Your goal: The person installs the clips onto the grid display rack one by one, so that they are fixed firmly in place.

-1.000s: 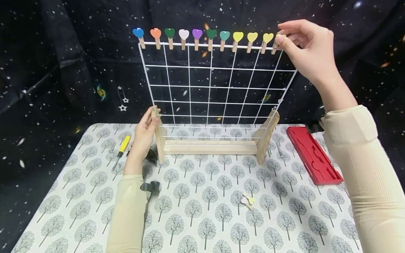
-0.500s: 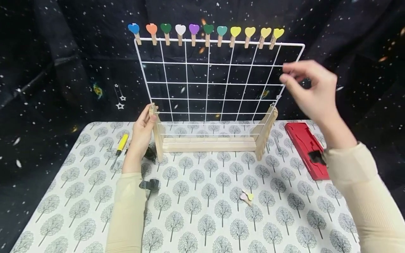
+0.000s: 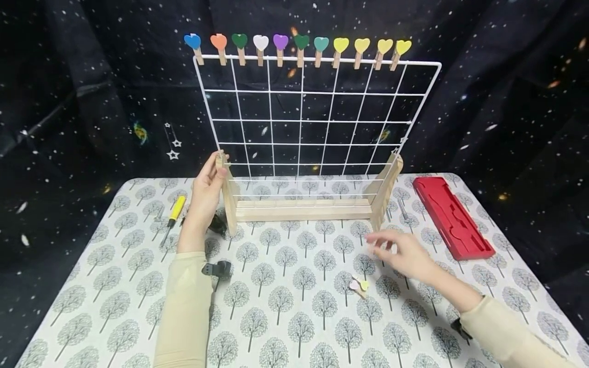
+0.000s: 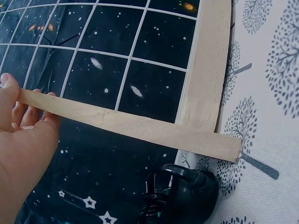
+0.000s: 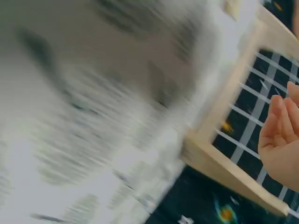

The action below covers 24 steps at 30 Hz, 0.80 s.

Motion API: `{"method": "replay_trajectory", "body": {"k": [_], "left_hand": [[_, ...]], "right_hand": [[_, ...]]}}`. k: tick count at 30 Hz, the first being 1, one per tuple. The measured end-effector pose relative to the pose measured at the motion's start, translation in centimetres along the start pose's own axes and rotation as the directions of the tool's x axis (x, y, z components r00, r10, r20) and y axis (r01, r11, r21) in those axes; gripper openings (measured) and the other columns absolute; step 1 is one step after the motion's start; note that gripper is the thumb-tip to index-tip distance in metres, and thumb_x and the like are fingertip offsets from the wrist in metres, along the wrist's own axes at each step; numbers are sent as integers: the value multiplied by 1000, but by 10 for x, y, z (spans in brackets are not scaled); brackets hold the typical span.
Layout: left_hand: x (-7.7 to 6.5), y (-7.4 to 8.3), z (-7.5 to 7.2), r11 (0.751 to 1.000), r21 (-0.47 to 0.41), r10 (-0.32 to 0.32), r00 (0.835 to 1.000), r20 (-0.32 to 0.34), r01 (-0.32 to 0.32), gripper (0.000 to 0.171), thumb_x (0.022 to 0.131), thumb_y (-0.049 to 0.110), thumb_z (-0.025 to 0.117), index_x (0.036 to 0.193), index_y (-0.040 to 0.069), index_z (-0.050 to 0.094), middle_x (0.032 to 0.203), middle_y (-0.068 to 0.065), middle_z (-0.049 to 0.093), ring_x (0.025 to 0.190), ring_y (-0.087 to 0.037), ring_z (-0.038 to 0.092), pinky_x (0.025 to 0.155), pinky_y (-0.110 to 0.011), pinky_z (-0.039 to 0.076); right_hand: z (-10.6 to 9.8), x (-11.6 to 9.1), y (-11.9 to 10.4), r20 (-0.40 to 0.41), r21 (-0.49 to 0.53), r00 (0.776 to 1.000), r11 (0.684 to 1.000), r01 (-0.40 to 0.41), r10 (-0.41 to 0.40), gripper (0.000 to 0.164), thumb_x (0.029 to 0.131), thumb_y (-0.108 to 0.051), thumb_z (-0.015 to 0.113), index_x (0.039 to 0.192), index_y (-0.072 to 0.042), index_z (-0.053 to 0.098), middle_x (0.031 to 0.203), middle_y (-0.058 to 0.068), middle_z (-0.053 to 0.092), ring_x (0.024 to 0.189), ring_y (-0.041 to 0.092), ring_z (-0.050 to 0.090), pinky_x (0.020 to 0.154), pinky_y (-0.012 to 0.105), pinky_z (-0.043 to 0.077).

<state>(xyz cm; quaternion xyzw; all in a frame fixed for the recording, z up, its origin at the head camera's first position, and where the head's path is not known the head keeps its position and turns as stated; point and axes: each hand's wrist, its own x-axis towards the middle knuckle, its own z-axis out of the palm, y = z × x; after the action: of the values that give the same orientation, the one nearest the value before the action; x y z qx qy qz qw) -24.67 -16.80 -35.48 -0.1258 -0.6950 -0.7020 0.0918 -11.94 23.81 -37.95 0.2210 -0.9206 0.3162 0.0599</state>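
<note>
My left hand (image 3: 207,189) grips the upper end of the left side of a wooden stand (image 3: 303,210); in the left wrist view, thumb and fingers lie round the wooden side piece (image 4: 126,122). The stand carries a white wire grid (image 3: 301,121), tilted back. Along its top wire sits a row of small wooden clothespins with coloured hearts, from a blue-heart clothespin (image 3: 193,43) to a yellow-heart clothespin (image 3: 403,48). Above the table, my right hand (image 3: 400,253) has loosely bent fingers and nothing visible in them. Below it lie a yellow-heart clothespin (image 3: 363,285) and a pink-heart clothespin (image 3: 354,285).
On the left lies a yellow-handled screwdriver (image 3: 176,209). A black object (image 4: 194,193), its kind unclear, sits beside the stand's left foot. A red moulded tray (image 3: 453,220) lies at the right, near a thin metal piece (image 3: 403,210). Behind hangs a dark star-patterned cloth (image 3: 92,92).
My right hand has let go of the rightmost yellow-heart clothespin on the top wire. It has dropped down toward the loose clothespins on the table. The left hand keeps its hold.
</note>
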Motion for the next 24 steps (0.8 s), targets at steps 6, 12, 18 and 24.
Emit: {"method": "replay_trajectory", "body": {"k": [6, 12, 18, 24], "left_hand": [[-4, 10, 2, 1000, 5, -13, 1000, -2, 13, 50, 89, 29, 45, 135, 27, 28, 137, 0, 36, 124, -11, 34, 106, -25, 24], [-5, 10, 3, 1000, 5, -10, 1000, -4, 10, 50, 89, 28, 44, 136, 24, 27, 137, -3, 35, 124, -12, 33, 105, -25, 24], [-5, 9, 1, 1000, 13, -16, 1000, -4, 16, 49, 90, 27, 44, 136, 26, 28, 137, 2, 36, 125, -12, 33, 106, -28, 23], [-5, 10, 1, 1000, 21, -1, 1000, 3, 1, 49, 89, 28, 44, 136, 23, 28, 136, 2, 36, 124, -13, 34, 106, -29, 24]], "right_hand": [[25, -30, 2, 169, 2, 980, 995, -103, 102, 30, 76, -20, 65, 102, -5, 59, 80, -6, 60, 66, 3, 55, 60, 17, 50], [36, -41, -3, 212, -39, 960, 983, -180, 184, 29, 77, -34, 64, 94, -11, 59, 73, -12, 54, 65, 0, 52, 60, 18, 48], [43, -37, -9, 209, -103, 946, 968, -230, 247, 24, 75, -34, 65, 88, -15, 59, 67, -13, 49, 57, 1, 44, 51, 16, 41], [47, -35, -14, 196, -164, 947, 961, -223, 253, 16, 73, -29, 67, 84, -20, 58, 63, -14, 46, 55, 1, 41, 50, 16, 38]]}}
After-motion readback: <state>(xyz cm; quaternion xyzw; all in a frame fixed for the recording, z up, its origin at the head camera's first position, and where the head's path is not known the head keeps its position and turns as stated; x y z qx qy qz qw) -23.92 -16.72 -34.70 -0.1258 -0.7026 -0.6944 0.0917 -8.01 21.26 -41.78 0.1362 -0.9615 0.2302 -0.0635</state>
